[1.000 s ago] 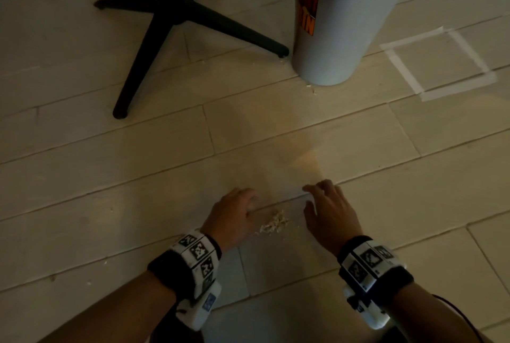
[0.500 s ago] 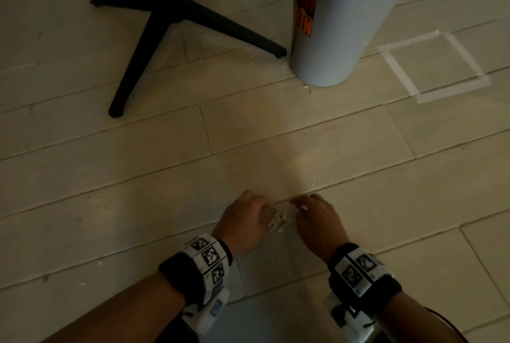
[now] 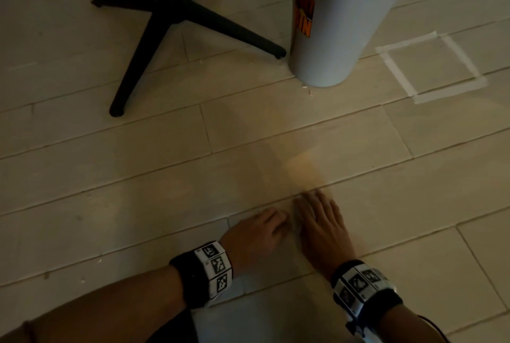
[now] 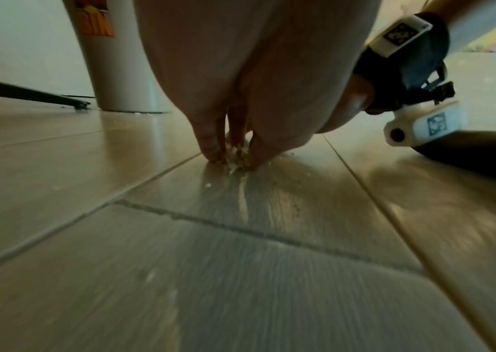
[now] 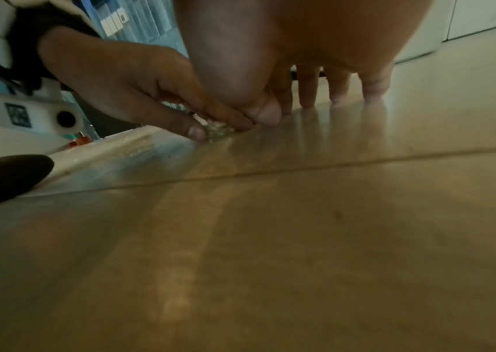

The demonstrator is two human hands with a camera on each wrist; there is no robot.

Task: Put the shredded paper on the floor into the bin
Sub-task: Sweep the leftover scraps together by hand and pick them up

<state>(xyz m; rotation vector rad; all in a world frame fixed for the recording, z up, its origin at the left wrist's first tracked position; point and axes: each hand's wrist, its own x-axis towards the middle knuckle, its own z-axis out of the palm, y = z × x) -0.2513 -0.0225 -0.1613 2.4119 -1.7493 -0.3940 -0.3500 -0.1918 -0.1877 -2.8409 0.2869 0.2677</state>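
- Nearest, two forearms enter from the floor's near edge, each with one black wristband bearing white square code tags; the codes are too blurred to read.
- The left hand [image 3: 256,235] and right hand [image 3: 321,221] lie side by side on the floor [image 3: 138,177], fingertips meeting.
- From the head view the shredded paper [image 4: 236,156] is hidden under the hands; the left wrist view shows one small pale clump on the floor between the fingertips.
- Left grip: fingers [image 5: 192,132] curled down and pinching the clump, thumb tip on the floor. Right grip: fingers [image 5: 338,90] straight, tips pressed to the floor, thumb against the clump.
- A few loose specks [image 3: 307,90] lie farther off, by the bin's foot; too small to count.
- One grey bin [image 3: 345,39] stands toward the floor's far edge, its top cut off by the frame, with shreds showing inside. Its orange label reads partly "IN"; the rest is illegible.
- Left of the bin, one black chair base [image 3: 165,19], four legs visible, column cut off.
- Right of the bin, one square of pale tape [image 3: 430,66] on the floor.
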